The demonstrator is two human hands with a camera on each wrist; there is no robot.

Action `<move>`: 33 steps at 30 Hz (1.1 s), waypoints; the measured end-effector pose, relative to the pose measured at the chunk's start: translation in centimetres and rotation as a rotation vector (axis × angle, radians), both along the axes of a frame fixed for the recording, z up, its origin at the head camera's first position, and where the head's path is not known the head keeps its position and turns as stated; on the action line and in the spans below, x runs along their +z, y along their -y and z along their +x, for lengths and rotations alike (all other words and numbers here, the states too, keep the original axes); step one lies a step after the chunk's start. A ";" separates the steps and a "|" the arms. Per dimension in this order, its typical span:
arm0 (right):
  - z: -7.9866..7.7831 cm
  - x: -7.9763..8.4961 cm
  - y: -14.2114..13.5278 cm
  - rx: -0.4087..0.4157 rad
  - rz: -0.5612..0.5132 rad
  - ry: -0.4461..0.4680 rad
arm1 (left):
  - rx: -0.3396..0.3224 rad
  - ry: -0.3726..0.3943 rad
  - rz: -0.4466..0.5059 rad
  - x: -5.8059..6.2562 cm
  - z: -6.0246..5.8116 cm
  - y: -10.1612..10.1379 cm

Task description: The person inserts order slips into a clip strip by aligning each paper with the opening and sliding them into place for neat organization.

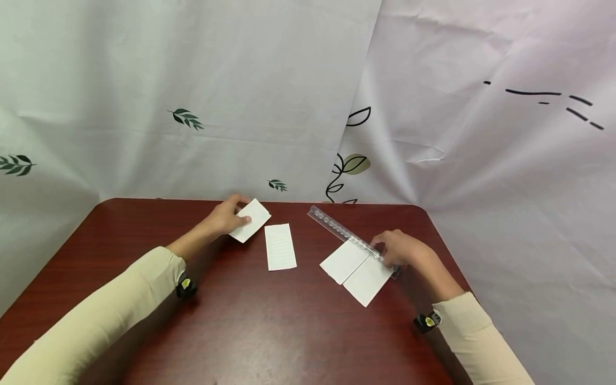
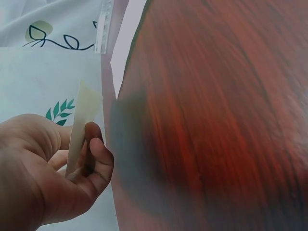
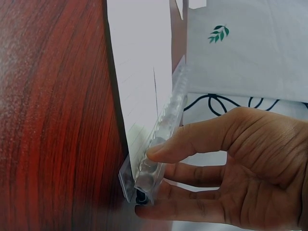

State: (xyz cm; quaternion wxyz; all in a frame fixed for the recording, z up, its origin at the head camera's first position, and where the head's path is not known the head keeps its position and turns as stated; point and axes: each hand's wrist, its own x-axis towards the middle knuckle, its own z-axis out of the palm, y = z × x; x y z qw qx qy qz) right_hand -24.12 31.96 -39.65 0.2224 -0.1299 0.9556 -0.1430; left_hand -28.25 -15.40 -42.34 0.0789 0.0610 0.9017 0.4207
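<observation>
My left hand (image 1: 223, 218) pinches a small white sheet or thin stack of paper (image 1: 251, 220), held tilted over the back left of the table. In the left wrist view the paper (image 2: 83, 125) shows nearly edge-on between thumb and fingers. My right hand (image 1: 401, 248) grips the near right end of a clear plastic strip (image 1: 332, 223) that has a row of round beads, like a ticket rail. Its thumb lies on the beads (image 3: 168, 115), the fingers behind. Two white slips (image 1: 345, 262) (image 1: 368, 280) lie side by side with their upper edges at the strip.
One lined white slip (image 1: 280, 247) lies on the dark red wooden table (image 1: 269, 326) between the hands. A pale curtain (image 1: 231, 96) with leaf prints hangs right behind the table's back edge.
</observation>
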 end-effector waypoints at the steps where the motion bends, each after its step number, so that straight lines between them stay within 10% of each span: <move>1: 0.0 0.0 0.0 0.000 -0.001 0.001 | -0.001 0.004 0.016 0.0 -0.1 -0.2; 33: 0.0 0.2 0.0 -0.010 -0.002 0.013 | -0.028 0.060 0.123 0.0 -1.7 -8.1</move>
